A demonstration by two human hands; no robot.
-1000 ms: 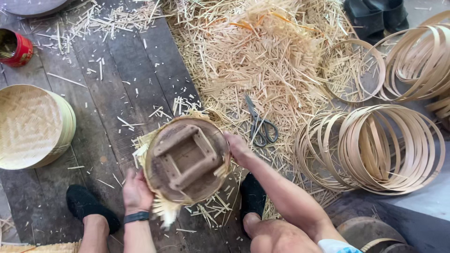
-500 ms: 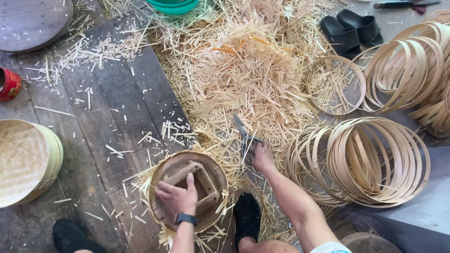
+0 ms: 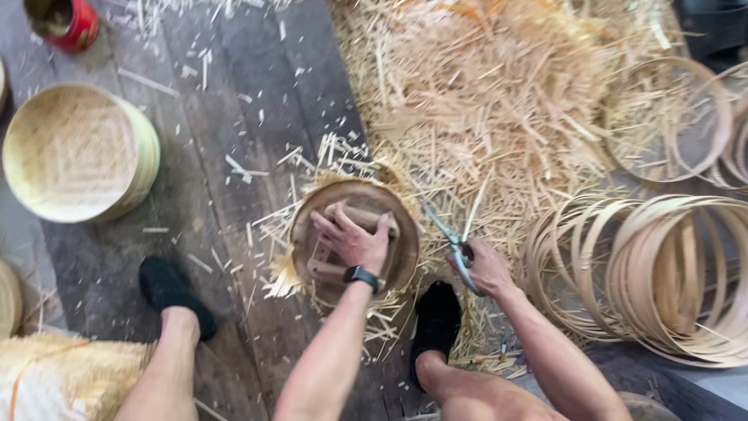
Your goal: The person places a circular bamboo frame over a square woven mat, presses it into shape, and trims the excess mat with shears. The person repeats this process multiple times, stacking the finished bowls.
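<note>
We are pressing our left hand (image 3: 354,240) down on a wooden form (image 3: 352,226) sitting inside a round woven bamboo piece (image 3: 354,243), fingers spread and clenched over the form's top bar; a black wristband (image 3: 363,277) is showing at the wrist. The bamboo piece is lying on the dark plank floor (image 3: 234,117) between our two feet in black shoes (image 3: 173,295), with loose strip ends sticking out around its rim. Our right hand (image 3: 485,269) is grasping a pair of scissors (image 3: 452,243), its grip closed round the handles, the blades standing open and pointing up and left, just beside the right edge of the bamboo piece. A wide heap of bamboo shavings (image 3: 506,101) is covering the floor ahead of the scissors. Stacked bamboo hoops (image 3: 662,273) are lying to the right, a finished woven basket lid (image 3: 78,152) is resting well apart to the left, and a red tin (image 3: 66,22) is standing at the upper left corner
</note>
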